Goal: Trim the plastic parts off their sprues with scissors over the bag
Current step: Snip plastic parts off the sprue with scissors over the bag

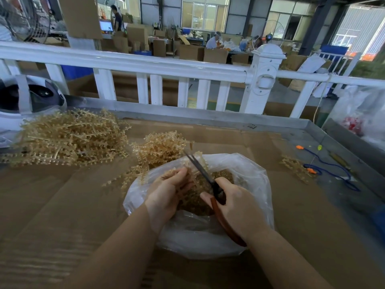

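Sprue strip (192,174) is hanging over the open clear bag (254,184), left hand (166,192) pinching it while the right hand (235,205) is gripping red-handled scissors (210,184), blades slightly apart against it. Bigger sprue piles (68,138) are sitting far left on the cardboard.

We find no text, label, brand or number that we can read anywhere in this view; whatever print there may be on the distant cardboard boxes (188,51) and the screen (106,26) is too small and blurred.
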### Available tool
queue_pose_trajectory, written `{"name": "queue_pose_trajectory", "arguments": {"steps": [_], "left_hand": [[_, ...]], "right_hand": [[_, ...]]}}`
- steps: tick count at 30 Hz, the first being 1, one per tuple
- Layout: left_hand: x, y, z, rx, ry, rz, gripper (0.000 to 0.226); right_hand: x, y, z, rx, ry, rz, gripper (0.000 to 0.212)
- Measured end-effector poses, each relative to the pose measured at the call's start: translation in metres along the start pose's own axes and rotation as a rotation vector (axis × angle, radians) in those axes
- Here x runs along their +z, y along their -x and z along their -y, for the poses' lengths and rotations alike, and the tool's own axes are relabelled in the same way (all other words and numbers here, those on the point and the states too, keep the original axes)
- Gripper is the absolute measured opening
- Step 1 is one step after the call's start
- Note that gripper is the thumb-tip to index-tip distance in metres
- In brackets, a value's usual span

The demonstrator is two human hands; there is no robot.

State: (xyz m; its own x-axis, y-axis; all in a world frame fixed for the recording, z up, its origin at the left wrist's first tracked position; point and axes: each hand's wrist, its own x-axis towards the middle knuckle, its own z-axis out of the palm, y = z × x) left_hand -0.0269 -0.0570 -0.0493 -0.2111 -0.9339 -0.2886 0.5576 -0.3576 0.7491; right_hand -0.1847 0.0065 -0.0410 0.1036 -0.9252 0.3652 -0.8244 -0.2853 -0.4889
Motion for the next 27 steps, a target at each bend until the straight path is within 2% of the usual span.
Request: {"name": "queue_pose_trajectory", "arguments": {"steps": [4,17,27], "left_hand": [[0.001,-0.001,0.0,0.011,0.013,-0.039,0.006],[0.0,-0.001,-0.005,-0.041,0.093,-0.065,0.01],[-0.001,0.003,-0.004,-0.028,-0.002,-0.011,0.015]], "right_hand": [[-0.003,-0.003,0.002,0.016,-0.036,0.004,0.029],[0.006,-0.002,0.003,0.033,0.189,0.088,0.043],[0.009,-0.004,0.005,-0.001,0.199,0.067,0.042]]}}
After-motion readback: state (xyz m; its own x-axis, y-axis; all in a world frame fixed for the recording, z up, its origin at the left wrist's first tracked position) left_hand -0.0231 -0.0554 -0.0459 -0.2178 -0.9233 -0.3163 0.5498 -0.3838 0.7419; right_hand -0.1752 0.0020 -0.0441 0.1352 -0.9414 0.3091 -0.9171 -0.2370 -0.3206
